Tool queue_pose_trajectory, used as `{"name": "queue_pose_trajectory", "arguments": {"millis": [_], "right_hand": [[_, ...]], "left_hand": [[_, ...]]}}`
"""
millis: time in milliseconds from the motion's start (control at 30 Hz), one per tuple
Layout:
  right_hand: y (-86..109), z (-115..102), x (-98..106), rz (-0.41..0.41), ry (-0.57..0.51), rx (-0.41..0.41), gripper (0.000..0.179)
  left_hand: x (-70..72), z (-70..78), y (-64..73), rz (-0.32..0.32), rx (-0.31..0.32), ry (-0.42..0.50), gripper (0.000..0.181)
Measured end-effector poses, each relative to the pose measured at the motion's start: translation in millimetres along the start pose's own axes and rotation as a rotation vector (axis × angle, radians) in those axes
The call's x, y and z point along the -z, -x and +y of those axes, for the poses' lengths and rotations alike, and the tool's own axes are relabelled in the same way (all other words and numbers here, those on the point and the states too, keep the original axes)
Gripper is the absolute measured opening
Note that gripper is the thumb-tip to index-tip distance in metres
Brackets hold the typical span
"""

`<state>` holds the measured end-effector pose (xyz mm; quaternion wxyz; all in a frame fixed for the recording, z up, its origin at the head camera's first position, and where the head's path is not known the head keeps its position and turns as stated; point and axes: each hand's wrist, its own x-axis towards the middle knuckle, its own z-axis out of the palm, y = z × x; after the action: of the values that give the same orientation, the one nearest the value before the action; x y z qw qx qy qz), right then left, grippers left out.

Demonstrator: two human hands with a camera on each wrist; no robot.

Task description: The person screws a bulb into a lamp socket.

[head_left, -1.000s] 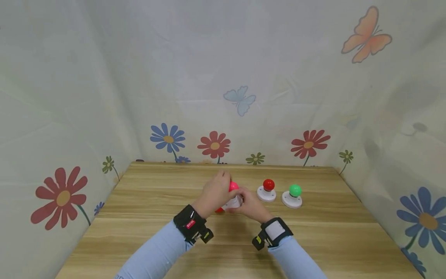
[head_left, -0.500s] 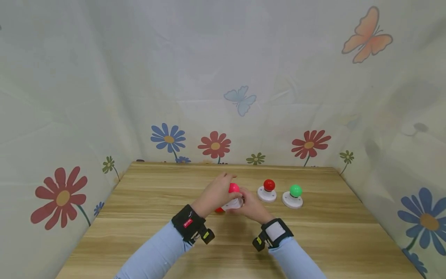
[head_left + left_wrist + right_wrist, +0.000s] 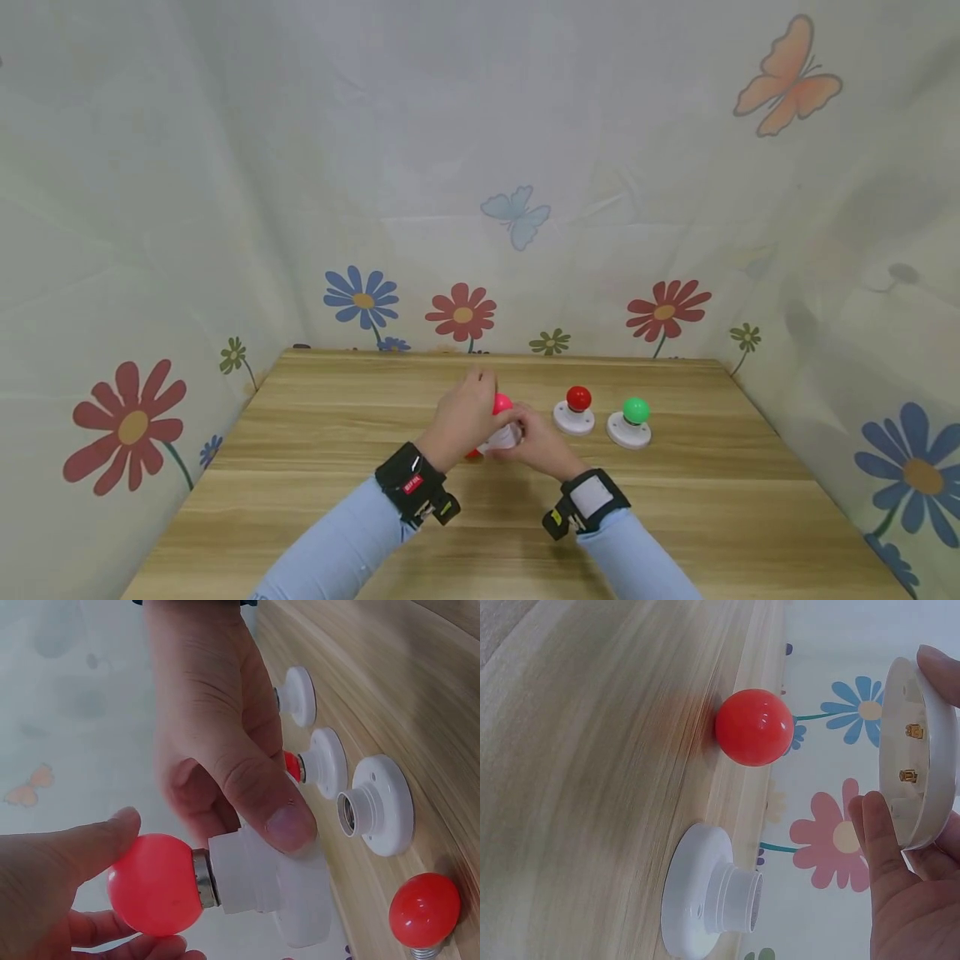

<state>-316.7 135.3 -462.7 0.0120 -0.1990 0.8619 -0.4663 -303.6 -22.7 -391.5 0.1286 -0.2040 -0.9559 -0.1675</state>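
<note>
Left wrist view: the left hand (image 3: 52, 881) grips the pink-red bulb (image 3: 154, 881) by its globe, the right hand (image 3: 225, 742) the white socket (image 3: 274, 889); between the hands, both lie roughly on one axis (a metal band (image 3: 203, 877) showing), bulb's neck at socket's mouth.

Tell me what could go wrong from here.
The left grip holds the bulb by its round sides, so its fingers might slip. Its metal collar shows outside the held socket, so it may not be fully seated; if the left grip lets go early, it might drop. The loose bulb lies on the table and could roll if nudged.
</note>
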Motion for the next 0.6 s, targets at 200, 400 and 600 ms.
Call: {"name": "queue_pose_trajectory", "arguments": {"millis": [200, 400, 600], "right_hand": [[-0.4, 3.2, 1.0, -0.003, -0.014, 0.027, 0.060], [-1.5, 5.9, 2.0, -0.016, -0.019, 0.058, 0.062], [-1.9, 5.0, 1.1, -0.013, -0.028, 0.025, 0.064]], "left_hand": [[3.6, -0.4, -1.7, -0.061, -0.045, 0.088, 0.040], [8.4, 1.3, -2.0, -0.139, -0.048, 0.165, 0.040], [7.5, 1.9, -1.0, -0.081, -0.016, 0.173, 0.061]]}}
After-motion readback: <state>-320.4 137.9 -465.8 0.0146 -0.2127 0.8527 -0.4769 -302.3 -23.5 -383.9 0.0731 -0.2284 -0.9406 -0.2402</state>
